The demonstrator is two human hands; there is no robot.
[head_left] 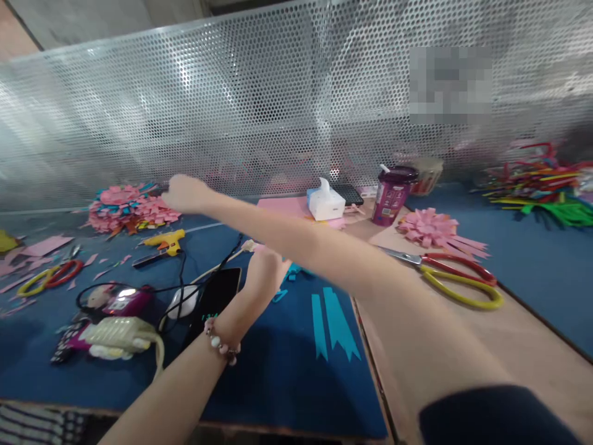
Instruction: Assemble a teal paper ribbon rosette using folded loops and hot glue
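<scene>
My right arm stretches across the table to the far left, and my right hand [184, 193] sits beside a heap of pink paper flowers [130, 209]; its fingers are blurred and turned away. My left hand [265, 267] lies mid-table under that arm, curled on something small that I cannot make out, with a bead bracelet on the wrist. A black phone [214, 298] lies just left of the left hand. Teal paper strips [336, 322] lie on the blue mat [278, 371] to its right. A yellow glue gun [164, 242] rests below the flower heap.
Red and yellow scissors [456, 279] and a pink paper flower [428, 230] lie on the cardboard at right. A purple cup [393, 194], a white tissue box [325, 203] and a perforated metal screen [278, 105] stand behind. Cables, a charger [120, 334] and more scissors [50, 277] crowd the left.
</scene>
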